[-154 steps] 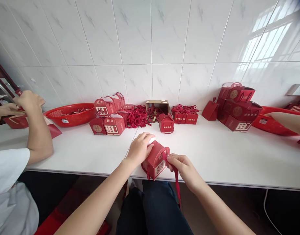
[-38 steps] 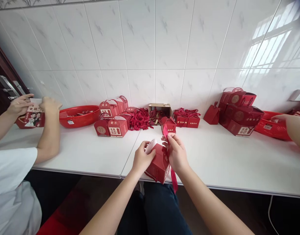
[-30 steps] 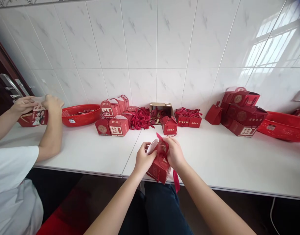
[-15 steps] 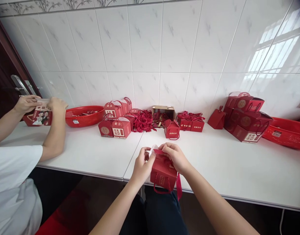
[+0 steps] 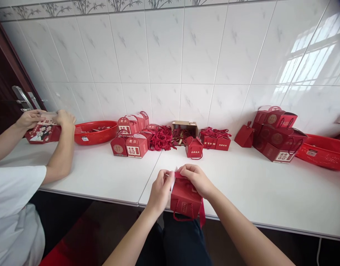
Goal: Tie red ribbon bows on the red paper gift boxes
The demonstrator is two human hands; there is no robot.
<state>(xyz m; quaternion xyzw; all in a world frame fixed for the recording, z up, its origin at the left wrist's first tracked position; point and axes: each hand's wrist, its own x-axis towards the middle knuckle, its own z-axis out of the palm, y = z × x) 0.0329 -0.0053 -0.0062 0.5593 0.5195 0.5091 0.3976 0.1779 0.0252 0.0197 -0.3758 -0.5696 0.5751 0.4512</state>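
Apparently to steady the red box at lower centre, my left grip pinched its flap; my right grip, the ribbon.

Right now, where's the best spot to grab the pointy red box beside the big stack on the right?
I'd probably pinch the pointy red box by its narrow top, coming from above and a little left. Its sides slope in to that top, and the stacked red boxes stand close on its right.

A matt, boxy red paperboard carton fills the grip, smooth red cloth ribbon below, glossy white wall tiles beyond.
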